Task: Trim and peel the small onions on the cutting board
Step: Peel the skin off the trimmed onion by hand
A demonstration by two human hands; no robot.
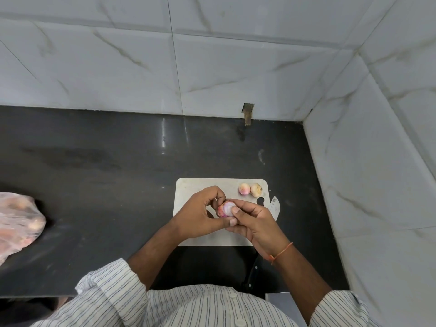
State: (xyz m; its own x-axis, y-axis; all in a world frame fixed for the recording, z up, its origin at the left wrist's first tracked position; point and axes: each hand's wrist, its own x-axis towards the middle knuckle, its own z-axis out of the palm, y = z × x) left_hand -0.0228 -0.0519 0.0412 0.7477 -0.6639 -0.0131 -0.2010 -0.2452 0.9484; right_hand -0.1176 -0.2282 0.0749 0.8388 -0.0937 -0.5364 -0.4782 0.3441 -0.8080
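Observation:
A small pink onion point(225, 208) with a pale cut face is held above the white cutting board point(188, 187). My left hand point(200, 213) grips it from the left and my right hand point(257, 223) from the right, thumb pressed on the cut face. Two more small onions lie at the board's far right corner: a pinkish one point(244, 189) and a paler one point(256, 190) beside it. A knife lies along the board's right edge, its blade point(274, 207) showing past my right hand and its black handle point(253, 272) partly hidden under my right forearm.
The board sits on a dark counter point(106, 173) that ends at white tiled walls behind and on the right. A clear plastic bag of onions point(17, 220) lies at the counter's left edge. The counter's front edge is just below my forearms.

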